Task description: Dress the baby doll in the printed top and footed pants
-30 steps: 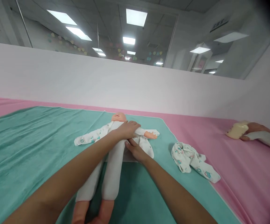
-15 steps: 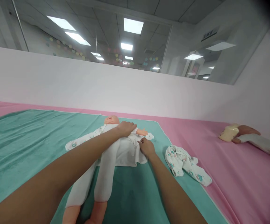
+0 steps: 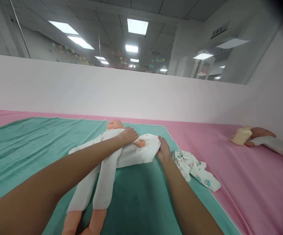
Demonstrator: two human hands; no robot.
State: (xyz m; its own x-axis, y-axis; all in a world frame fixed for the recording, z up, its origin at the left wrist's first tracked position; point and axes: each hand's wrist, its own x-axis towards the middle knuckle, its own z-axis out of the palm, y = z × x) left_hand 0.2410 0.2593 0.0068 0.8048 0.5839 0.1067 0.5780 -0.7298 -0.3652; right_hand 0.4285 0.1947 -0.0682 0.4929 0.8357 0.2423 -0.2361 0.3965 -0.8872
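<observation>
"Shirt's (image 3: 149, 148) been drawn out sideways from the doll (image 3: 115, 124) since a moment ago, and the right hand (image 3: 164, 148) has shifted up and out with it."

"What's that hand got now?"

"It's clamped on the shirt's outer edge, fingers and thumb together, well apart from the left hand (image 3: 129, 135)."

"And the left?"

"Palm down on the doll's upper body. Whether it grips any cloth, I can't tell from where I stand."

"Where's the doll, exactly?"

"On its back on the green sheet (image 3: 133, 199), head towards the wall (image 3: 87, 88). One small arm reaches over the open shirt, and part of the shirt lies under the body."

"Anything beside it?"

"Out past the right hand, a crumpled printed garment (image 3: 196, 171), at the green sheet's edge. Farther from the doll that way, on the pink sheet (image 3: 231, 160), there's a yellowish bottle (image 3: 241, 136). Something skin-toned (image 3: 261, 132) with whitish cloth lies against it, too unclear to name."

"And beyond the doll's head?"

"Wall, then glass (image 3: 148, 42) above it."
</observation>
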